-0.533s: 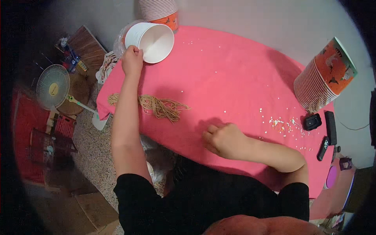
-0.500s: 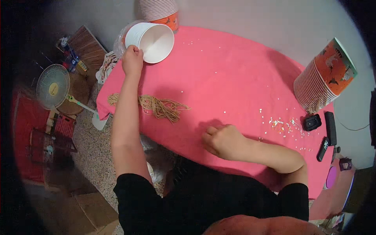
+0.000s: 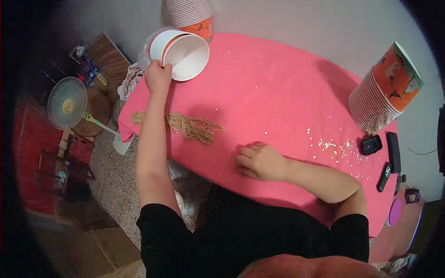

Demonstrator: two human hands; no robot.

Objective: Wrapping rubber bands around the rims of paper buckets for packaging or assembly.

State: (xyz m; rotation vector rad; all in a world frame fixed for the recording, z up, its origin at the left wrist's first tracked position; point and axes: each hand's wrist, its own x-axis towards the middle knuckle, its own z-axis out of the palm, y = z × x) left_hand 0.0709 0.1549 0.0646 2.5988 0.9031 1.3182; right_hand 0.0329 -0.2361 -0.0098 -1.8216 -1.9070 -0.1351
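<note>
My left hand [image 3: 157,76] is stretched out to the far left corner of the pink table [image 3: 278,97] and grips the rim of a white paper cup [image 3: 186,55] lying on its side, mouth toward me. A clear plastic wrap [image 3: 149,44] sits behind that cup. My right hand [image 3: 260,161] rests on the cloth near the front edge, fingers curled, holding nothing I can see. A bundle of tan string [image 3: 192,127] lies between my arms, partly under my left forearm.
A tall stack of patterned paper cups [image 3: 384,95] lies at the right, another stack [image 3: 190,14] stands at the back. Small white bits [image 3: 331,148] are scattered at the right, near a black box [image 3: 371,144] and remotes [image 3: 393,153]. A fan [image 3: 67,103] stands on the floor left.
</note>
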